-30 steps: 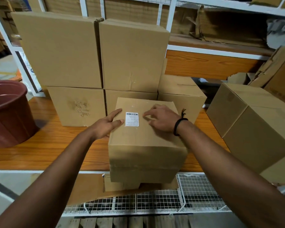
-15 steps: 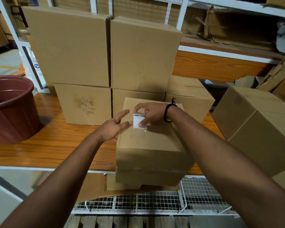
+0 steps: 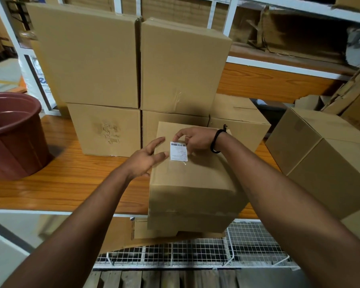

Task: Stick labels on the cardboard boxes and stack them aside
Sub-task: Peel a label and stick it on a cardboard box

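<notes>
A small cardboard box [image 3: 192,179] stands at the front edge of the wooden shelf, on top of another box. A white barcode label [image 3: 179,151] lies on its top face near the far left. My right hand [image 3: 195,139], with a black band on the wrist, arches over the label, fingertips pressing on its top and right edges. To the left of the label, my left hand [image 3: 146,157] rests on the box's left edge with its fingers spread. Stacked cardboard boxes [image 3: 133,65] stand behind.
A brown plastic bucket [image 3: 13,134] stands at the left on the wooden shelf [image 3: 71,183]. A large cardboard box [image 3: 328,154] sits at the right. A white wire rack [image 3: 195,254] lies below the shelf's front edge. Torn cardboard fills the back shelf.
My right hand slid left from beside the label onto it. My left hand stayed at the box's left edge. The camera view shifted slightly.
</notes>
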Demonstrator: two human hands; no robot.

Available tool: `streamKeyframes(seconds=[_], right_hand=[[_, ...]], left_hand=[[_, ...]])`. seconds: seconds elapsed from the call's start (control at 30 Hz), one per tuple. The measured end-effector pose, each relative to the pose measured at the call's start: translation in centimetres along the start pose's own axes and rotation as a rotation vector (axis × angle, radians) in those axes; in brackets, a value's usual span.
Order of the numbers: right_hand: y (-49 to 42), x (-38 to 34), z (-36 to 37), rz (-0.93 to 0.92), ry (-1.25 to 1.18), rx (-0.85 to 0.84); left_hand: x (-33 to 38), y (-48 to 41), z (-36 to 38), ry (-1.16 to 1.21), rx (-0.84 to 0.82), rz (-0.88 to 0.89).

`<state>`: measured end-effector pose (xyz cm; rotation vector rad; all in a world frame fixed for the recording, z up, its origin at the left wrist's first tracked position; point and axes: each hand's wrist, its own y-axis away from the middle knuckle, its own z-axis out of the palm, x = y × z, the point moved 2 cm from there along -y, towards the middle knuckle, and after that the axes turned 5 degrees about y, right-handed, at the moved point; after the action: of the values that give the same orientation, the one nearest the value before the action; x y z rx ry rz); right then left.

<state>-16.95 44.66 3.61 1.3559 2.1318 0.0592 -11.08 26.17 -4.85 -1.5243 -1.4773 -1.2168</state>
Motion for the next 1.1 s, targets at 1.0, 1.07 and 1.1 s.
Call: streamKeyframes(seconds=[1.0,1.07,1.1], right_hand=[[0.1,0.2,0.2,0.303,-0.112,0.235],[0.4,0.3,0.3,0.313,-0.131,0.240],[0.3,0.4,0.4,0.310,-0.130,0.251]], left_hand=[[-0.4,-0.1,0.0,-0.056,0.056,0.028],[-0.3,-0.1,0.0,-0.055,0.062,0.023],[-0.3,-0.1,0.0,-0.052,0.064,0.018]])
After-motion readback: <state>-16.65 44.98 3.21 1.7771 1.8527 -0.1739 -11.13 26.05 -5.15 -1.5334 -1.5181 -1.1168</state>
